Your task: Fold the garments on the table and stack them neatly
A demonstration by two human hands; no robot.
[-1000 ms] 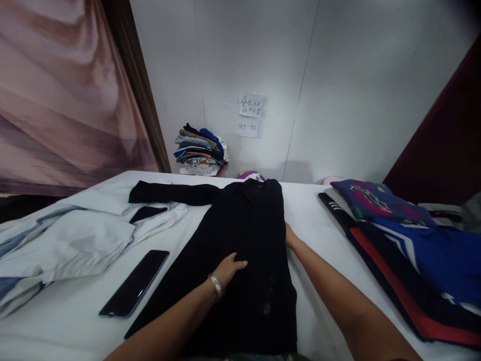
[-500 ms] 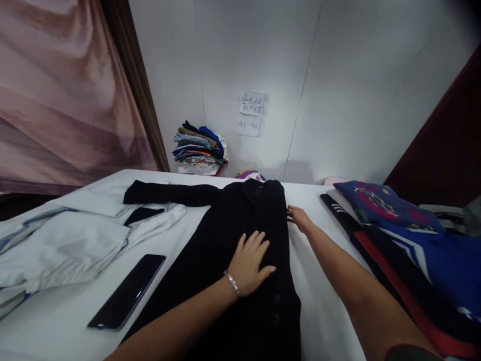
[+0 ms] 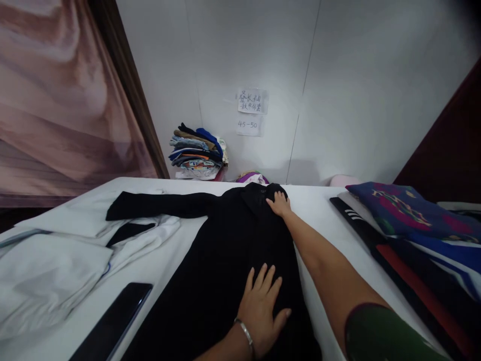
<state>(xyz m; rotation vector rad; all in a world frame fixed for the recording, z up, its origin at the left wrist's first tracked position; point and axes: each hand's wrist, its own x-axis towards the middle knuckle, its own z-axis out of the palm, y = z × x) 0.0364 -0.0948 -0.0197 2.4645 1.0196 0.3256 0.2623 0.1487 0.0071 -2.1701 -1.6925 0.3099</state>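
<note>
A black long-sleeved coat (image 3: 225, 250) lies spread on the white table, collar at the far end and one sleeve stretched out to the left. My left hand (image 3: 261, 306), with a silver bracelet at the wrist, rests flat on the coat's lower front, fingers spread. Up by the collar, my right hand (image 3: 280, 203) lies on the right shoulder with its fingers apart. The coat's right sleeve does not show. Its lower end runs out of view at the bottom.
White garments (image 3: 56, 271) lie at the left, with a black phone (image 3: 116, 318) nearer me. Folded clothes (image 3: 417, 210) are piled on the right. Behind the table stand a clothes stack (image 3: 197, 153) and a wall with paper notes (image 3: 251, 103). A pink curtain (image 3: 48, 100) hangs left.
My right hand has moved from beside the coat's right edge up onto its shoulder. The left hand has slid nearer to me along the coat front. The view has shifted slightly.
</note>
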